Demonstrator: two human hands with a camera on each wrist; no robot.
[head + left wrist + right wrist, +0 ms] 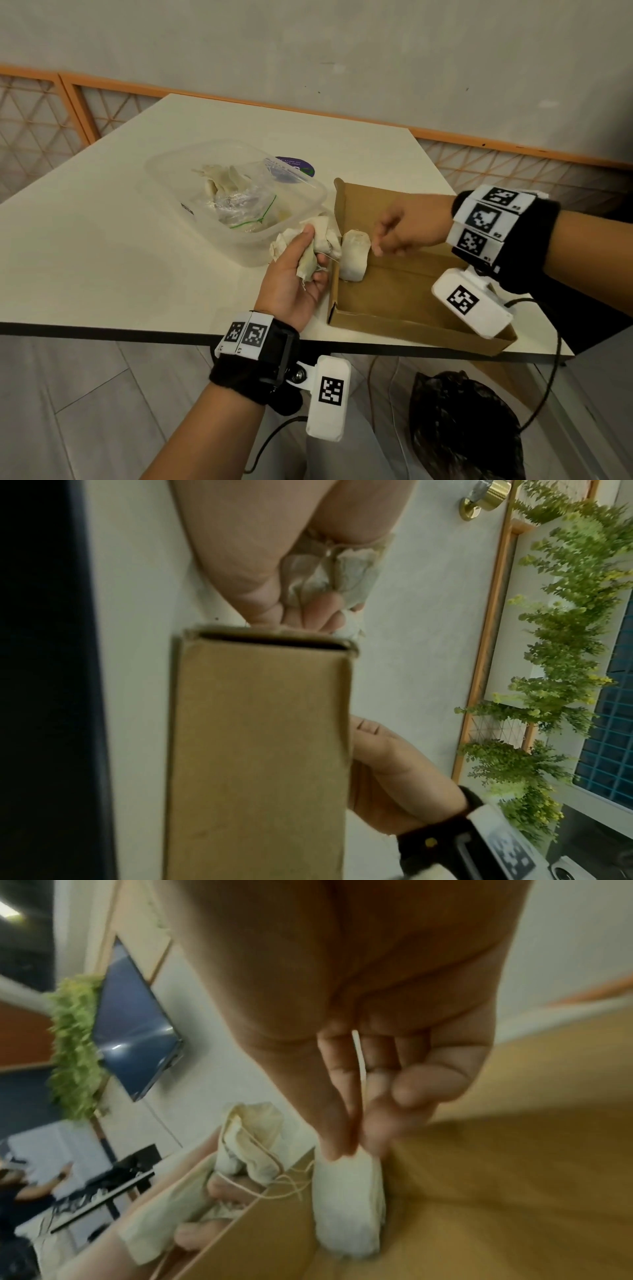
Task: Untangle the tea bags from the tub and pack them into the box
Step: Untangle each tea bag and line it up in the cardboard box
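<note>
Strings run from the single tea bag (354,256) standing inside the box (411,294), against its left wall, over that wall to the clump of tea bags (308,250) just outside; this link governs the next move. The right hand (399,231) pinches the single bag's top edge between thumb and fingertips, long axis upright, lower end on the box floor. The left hand (291,274) is closed around the clump, about three or four bags, at the near right corner of the tub (236,202). More bags, not countable, remain in the tub. One tub, one box, both on the table (102,246) near its front edge
</note>
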